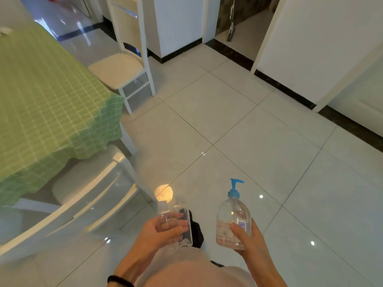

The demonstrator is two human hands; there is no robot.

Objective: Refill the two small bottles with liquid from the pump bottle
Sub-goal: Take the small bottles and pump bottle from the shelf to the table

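The person stood on the tiled floor (238, 129) beside the green-checked table (41, 96), nothing yet set down. The left hand (163, 230) was curled around the two small clear bottles (176, 220), pinched together between thumb and fingers; they looked light, thin-walled and slick (likely to slip against each other). The right hand (246, 237) was wrapped around the lower body of the pump bottle (233, 220), thumb across its front, blue pump (235, 187) above the fingers. It seemed heavier, part-filled, best gripped low. Its small label beside the thumb was too blurred to read.
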